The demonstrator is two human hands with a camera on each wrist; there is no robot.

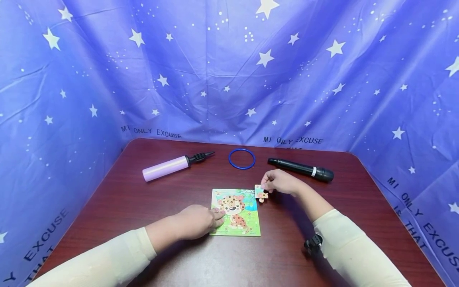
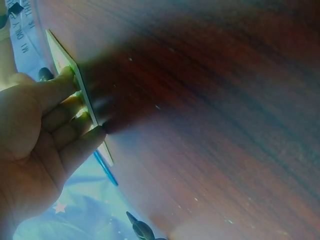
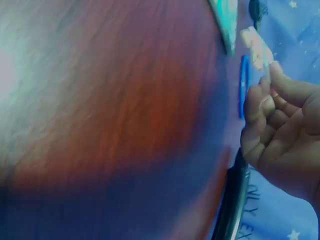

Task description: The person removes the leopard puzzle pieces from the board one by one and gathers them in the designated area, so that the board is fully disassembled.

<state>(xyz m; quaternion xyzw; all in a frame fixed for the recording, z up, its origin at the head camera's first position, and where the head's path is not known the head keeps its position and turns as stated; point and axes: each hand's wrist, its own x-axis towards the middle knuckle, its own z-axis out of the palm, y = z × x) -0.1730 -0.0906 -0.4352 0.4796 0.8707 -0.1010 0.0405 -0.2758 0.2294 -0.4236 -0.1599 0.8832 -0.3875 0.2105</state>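
A printed puzzle board showing a spotted cub lies flat at the lower centre of the frame; a puzzle piece is at its upper right corner, and the right wrist view shows the two apart. The right hand pinches this piece between thumb and forefinger, its other fingers bent inward. The left hand has its fingers extended, their tips resting on the board's left edge without gripping. The table is dark red-brown, grained and glossy, with rounded far corners and a pale reflection at bottom centre. Along its far side, left to right, lie a lavender pump with a black nozzle, a blue ring and a black cylinder with a white band. Creased blue-violet drapery encloses the left, rear and right, printed with white stars, dots and black lettering reading "MI ONLY EXCUSE". Both forearms wear cream sleeves; a black device shows beside the right one.
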